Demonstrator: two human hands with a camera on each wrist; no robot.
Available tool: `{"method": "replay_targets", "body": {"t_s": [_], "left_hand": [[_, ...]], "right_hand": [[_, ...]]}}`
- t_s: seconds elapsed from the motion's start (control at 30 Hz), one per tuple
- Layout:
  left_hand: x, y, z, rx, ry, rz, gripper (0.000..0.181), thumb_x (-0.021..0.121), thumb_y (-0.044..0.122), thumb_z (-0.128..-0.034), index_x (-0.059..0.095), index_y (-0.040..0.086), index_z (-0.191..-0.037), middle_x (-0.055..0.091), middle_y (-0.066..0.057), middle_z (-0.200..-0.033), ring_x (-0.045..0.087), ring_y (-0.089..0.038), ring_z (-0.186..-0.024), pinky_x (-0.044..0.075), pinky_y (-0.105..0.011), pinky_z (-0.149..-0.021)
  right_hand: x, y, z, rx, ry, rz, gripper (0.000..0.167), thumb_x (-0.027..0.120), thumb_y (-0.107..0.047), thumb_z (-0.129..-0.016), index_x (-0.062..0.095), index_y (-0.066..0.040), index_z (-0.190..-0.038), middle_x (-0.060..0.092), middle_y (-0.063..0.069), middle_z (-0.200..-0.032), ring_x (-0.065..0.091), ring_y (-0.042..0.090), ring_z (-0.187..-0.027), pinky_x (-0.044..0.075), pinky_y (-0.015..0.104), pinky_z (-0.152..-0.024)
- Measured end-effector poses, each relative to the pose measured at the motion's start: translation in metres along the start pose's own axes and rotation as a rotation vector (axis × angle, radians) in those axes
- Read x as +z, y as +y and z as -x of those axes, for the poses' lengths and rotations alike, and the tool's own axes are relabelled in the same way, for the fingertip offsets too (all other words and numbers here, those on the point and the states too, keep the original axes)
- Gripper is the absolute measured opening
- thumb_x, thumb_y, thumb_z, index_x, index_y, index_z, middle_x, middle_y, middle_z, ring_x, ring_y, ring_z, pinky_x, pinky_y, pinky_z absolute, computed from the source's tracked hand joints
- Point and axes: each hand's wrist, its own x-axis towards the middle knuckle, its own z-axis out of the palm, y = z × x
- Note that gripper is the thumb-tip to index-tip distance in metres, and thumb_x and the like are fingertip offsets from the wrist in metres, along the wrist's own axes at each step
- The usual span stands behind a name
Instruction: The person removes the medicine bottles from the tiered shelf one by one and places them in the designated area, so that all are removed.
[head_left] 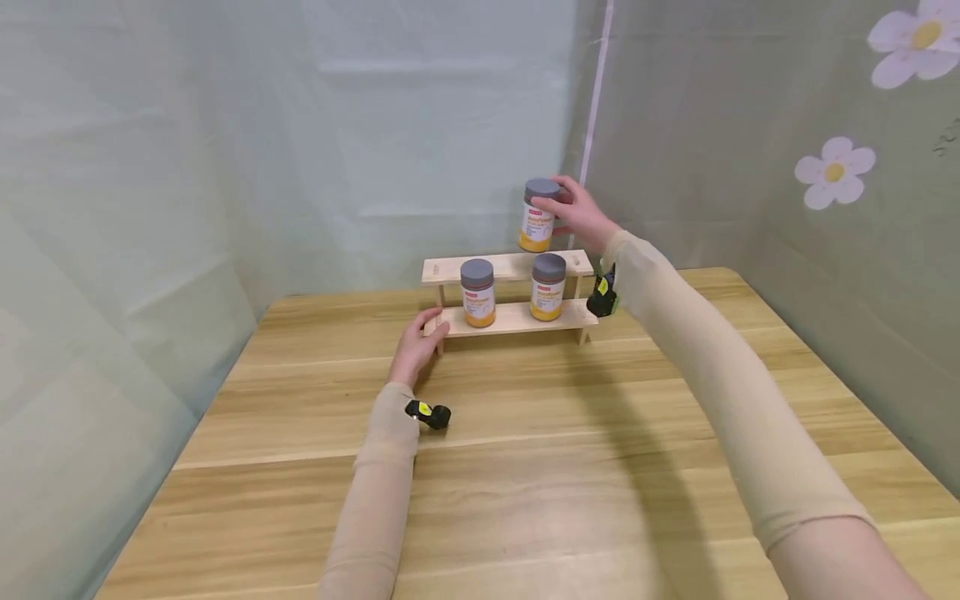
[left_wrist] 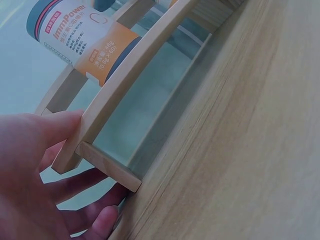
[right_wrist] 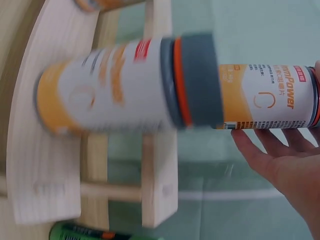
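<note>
Head view: we see a two-tier wooden rack (head_left: 513, 318) standing on the far part of the wooden table (head_left: 285, 417). A left jar (head_left: 478, 300) and a right jar (head_left: 547, 295) stand upright on its lower shelf, apart from each other. The right hand (head_left: 583, 218) holds the raised jar (head_left: 535, 229) over the upper shelf, right of centre, thumb and fingers bent round it. The left hand (head_left: 416, 342) grips the left end of the lower shelf. Beige sleeves (head_left: 705, 367) cover both forearms.

Left wrist view: we find the left thumb on top of the shelf end and the fingers below it, around the leg, parted by little more than the wood. The left jar shows a white and orange label reading "ImmPower".

Right wrist view: we note a gap between the raised jar's base and the upper shelf. The right hand's grip spans only the jar's width. The right jar, blurred, stands nearer. The frame cuts off a green object (right_wrist: 90, 233); we cannot identify it.
</note>
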Motion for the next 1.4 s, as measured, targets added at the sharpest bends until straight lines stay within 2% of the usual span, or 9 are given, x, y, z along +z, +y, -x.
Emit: {"method": "replay_targets", "body": {"t_s": [0.3,0.77,1.07,1.4], "left_hand": [[-0.001,-0.002,0.002,0.005,-0.006,-0.006,0.05,0.056,0.032,-0.0978,0.045,0.017,-0.144,0.032,-0.011,-0.158,0.022,-0.032,-0.149,0.018,-0.049,-0.122],[0.002,-0.004,0.0,0.002,-0.007,0.007,0.05,0.057,0.033,-0.0972,0.045,0.017,-0.143,0.03,-0.011,-0.159,0.021,-0.032,-0.149,0.017,-0.05,-0.122],[0.004,-0.003,0.001,0.006,-0.009,0.005,0.05,0.056,0.034,-0.0974,0.045,0.018,-0.143,0.031,-0.01,-0.159,0.022,-0.031,-0.149,0.018,-0.049,-0.122],[-0.002,-0.004,0.001,-0.012,0.0,-0.009,0.051,0.055,0.036,-0.0977,0.044,0.02,-0.145,0.029,-0.008,-0.16,0.021,-0.031,-0.15,0.017,-0.051,-0.122]], "right_hand": [[-0.023,0.016,0.008,0.014,0.025,0.008,0.057,0.06,-0.032,-0.096,0.032,-0.021,-0.144,0.041,0.015,-0.148,0.043,0.03,-0.134,0.039,0.056,-0.109],[-0.05,0.035,0.02,0.026,0.056,0.063,0.062,0.059,-0.036,-0.096,0.029,-0.017,-0.147,0.039,0.016,-0.151,0.04,0.034,-0.138,0.04,0.056,-0.109],[-0.065,0.049,0.03,0.012,0.033,0.04,0.061,0.059,-0.035,-0.096,0.029,-0.018,-0.146,0.038,0.017,-0.15,0.042,0.033,-0.135,0.04,0.057,-0.108],[-0.073,0.048,0.037,0.01,0.04,0.112,0.064,0.061,-0.034,-0.095,0.028,-0.016,-0.147,0.036,0.016,-0.153,0.039,0.033,-0.139,0.041,0.055,-0.109]]}}
